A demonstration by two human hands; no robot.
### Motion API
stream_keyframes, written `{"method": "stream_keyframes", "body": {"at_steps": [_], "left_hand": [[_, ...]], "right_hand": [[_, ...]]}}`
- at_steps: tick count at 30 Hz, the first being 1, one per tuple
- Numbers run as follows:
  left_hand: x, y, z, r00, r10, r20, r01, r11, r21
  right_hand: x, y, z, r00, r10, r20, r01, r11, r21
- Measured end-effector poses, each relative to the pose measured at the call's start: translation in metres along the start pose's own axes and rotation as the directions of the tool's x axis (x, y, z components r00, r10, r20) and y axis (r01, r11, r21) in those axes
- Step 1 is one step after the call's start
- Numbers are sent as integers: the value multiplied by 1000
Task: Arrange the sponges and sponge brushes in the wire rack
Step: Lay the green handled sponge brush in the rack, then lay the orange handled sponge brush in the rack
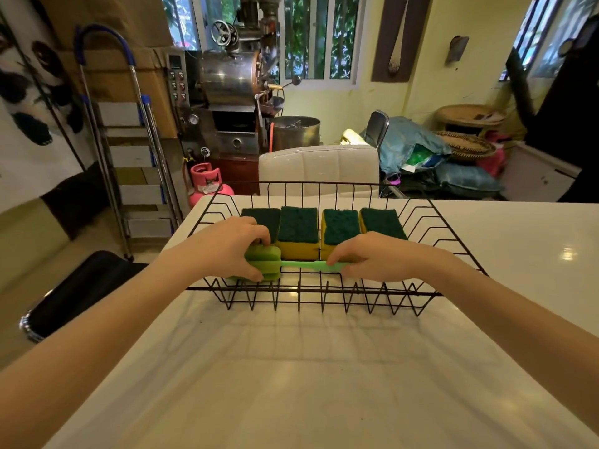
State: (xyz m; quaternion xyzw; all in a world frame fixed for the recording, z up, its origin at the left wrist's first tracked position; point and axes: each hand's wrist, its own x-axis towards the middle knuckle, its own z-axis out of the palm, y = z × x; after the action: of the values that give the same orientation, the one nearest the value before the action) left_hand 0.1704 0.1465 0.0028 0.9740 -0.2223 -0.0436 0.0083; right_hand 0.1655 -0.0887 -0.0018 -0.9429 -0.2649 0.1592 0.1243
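A: 4 sponges [298, 233] sit in a row along the back of the wire rack [431, 222] on the white bench [324, 367].

B: And the green sponge brush [269, 264] lies across the front, left hand [227, 247] clamped on its foam head, right hand [372, 257] pinching the handle.

Both forearms bare, extended forward, converging. Left hand [227, 246] palm down, fingers curled, thumb low and toward the person, closed in a grip. Right hand [369, 257] palm down, fingers pinched closed, wrist straight.
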Motion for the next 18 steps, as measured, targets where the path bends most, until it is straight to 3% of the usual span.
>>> {"method": "stream_keyframes", "body": {"at_steps": [6, 12, 15, 18], "left_hand": [[-22, 0, -6, 997, -22, -74, 11, 989, -151], [-67, 10, -18, 977, -19, -210, -46, 952, -302], [-102, 17, -19, 965, -23, -262, -87, 913, -400], [-136, 26, -17, 971, 15, -239, -125, 884, -451]], "right_hand": [[-16, -18, -9, 986, -62, -158, 91, 980, 179], [-46, -58, -6, 904, -167, -393, 277, 930, 241], [-66, -79, 8, 893, -243, -379, 349, 906, 241], [-83, -97, 26, 922, -286, -262, 347, 910, 227]]}}
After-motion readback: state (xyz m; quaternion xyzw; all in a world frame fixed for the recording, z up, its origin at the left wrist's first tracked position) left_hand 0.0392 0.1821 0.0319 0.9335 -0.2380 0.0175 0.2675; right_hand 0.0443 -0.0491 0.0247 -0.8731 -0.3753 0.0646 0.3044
